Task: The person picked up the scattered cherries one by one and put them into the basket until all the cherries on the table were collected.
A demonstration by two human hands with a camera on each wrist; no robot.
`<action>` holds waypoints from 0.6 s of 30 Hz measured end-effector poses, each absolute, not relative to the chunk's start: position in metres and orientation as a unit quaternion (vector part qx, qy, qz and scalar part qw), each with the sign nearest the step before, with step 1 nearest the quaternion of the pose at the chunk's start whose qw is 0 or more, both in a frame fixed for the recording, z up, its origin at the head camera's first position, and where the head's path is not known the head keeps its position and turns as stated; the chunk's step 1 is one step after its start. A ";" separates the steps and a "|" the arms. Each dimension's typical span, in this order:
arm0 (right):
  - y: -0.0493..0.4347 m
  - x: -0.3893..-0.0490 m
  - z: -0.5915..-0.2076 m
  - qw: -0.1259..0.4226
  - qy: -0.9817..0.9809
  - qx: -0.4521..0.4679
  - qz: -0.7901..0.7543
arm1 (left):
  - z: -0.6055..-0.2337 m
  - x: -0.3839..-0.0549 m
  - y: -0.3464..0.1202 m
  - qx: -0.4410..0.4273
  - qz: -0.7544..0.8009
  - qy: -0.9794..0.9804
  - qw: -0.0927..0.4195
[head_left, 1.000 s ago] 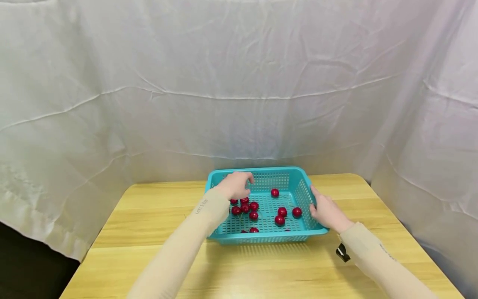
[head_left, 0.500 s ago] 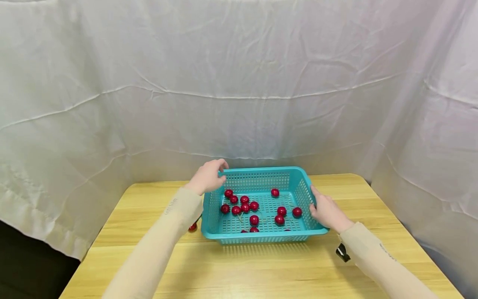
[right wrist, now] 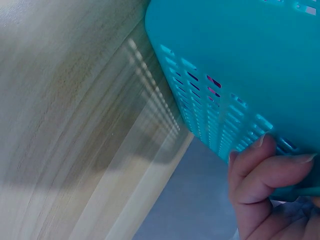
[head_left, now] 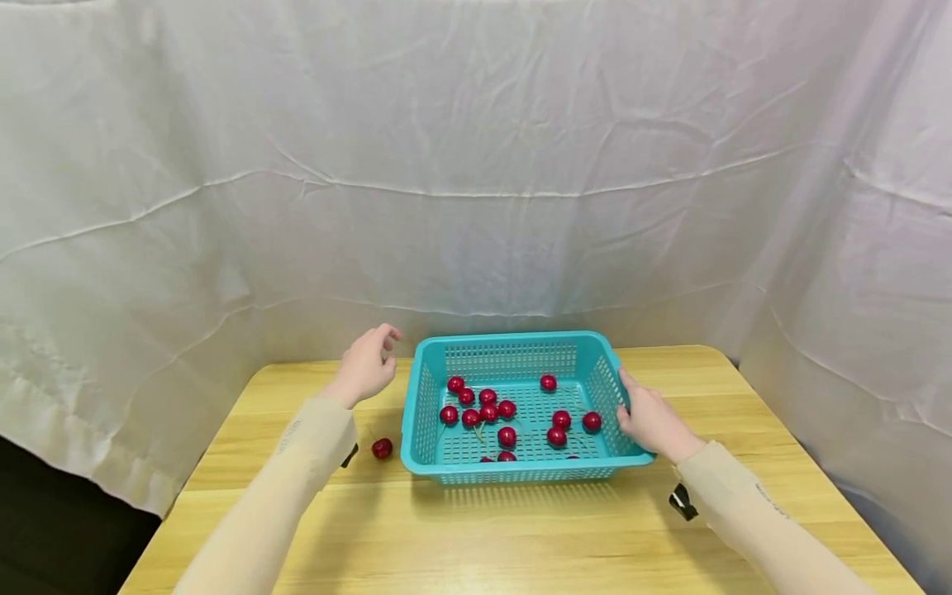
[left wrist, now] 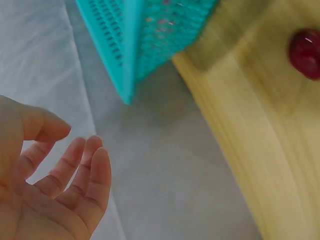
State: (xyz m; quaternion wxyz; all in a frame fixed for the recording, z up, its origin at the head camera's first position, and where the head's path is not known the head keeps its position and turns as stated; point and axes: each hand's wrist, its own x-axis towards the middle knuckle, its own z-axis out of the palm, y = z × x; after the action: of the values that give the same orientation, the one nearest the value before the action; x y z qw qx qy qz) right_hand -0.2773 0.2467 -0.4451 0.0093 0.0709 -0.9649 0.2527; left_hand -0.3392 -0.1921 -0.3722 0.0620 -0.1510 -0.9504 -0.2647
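A blue plastic basket (head_left: 513, 474) with slotted walls stands at the middle of the table, several red cherries (head_left: 488, 413) with thin stems spread over its floor. My right hand (head_left: 654, 420) grips its right rim; in the right wrist view, curled fingers (right wrist: 275, 172) press the outside of the wall. My left hand (head_left: 366, 364) hovers left of the basket, fingers loosely bent and nothing between them, as the left wrist view also shows. One cherry (head_left: 382, 449) lies on the wood by the basket's left side, close to the left sleeve.
The wooden table (head_left: 521, 537) has rounded far corners. White cloth (head_left: 476, 165) hangs behind it and along both sides. A dark area (head_left: 59, 512) shows beyond the table at the lower left.
My left hand has moved left, from over the basket to outside its left rim, bringing the cherry on the table and more cherries inside into sight. The right hand stays at the rim.
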 end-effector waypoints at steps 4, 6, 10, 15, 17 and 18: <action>0.247 -0.277 -0.445 0.009 -0.965 0.070 0.252 | -0.381 -0.334 -0.208 -0.144 -0.259 -0.954 0.049; 0.247 -0.277 -0.446 0.009 -0.965 0.070 0.252 | -0.387 -0.331 -0.215 -0.144 -0.250 -0.957 0.036; 0.247 -0.277 -0.446 0.012 -0.965 0.073 0.253 | -0.398 -0.325 -0.226 -0.149 -0.217 -0.965 0.003; 0.247 -0.277 -0.446 0.010 -0.964 0.072 0.255 | -0.411 -0.318 -0.233 -0.157 -0.189 -0.968 -0.052; 0.247 -0.277 -0.446 0.010 -0.964 0.071 0.257 | -0.417 -0.317 -0.234 -0.159 -0.192 -0.965 -0.076; 0.247 -0.277 -0.445 0.009 -0.964 0.071 0.258 | -0.419 -0.316 -0.233 -0.160 -0.194 -0.964 -0.088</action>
State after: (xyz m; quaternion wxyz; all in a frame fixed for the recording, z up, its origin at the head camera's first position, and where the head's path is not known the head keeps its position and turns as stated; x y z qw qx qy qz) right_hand -0.2769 0.2468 -0.4455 0.0090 0.0707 -0.9636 0.2576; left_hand -0.3161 -0.2334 -0.4193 -0.0877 -0.1601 -0.9639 -0.1940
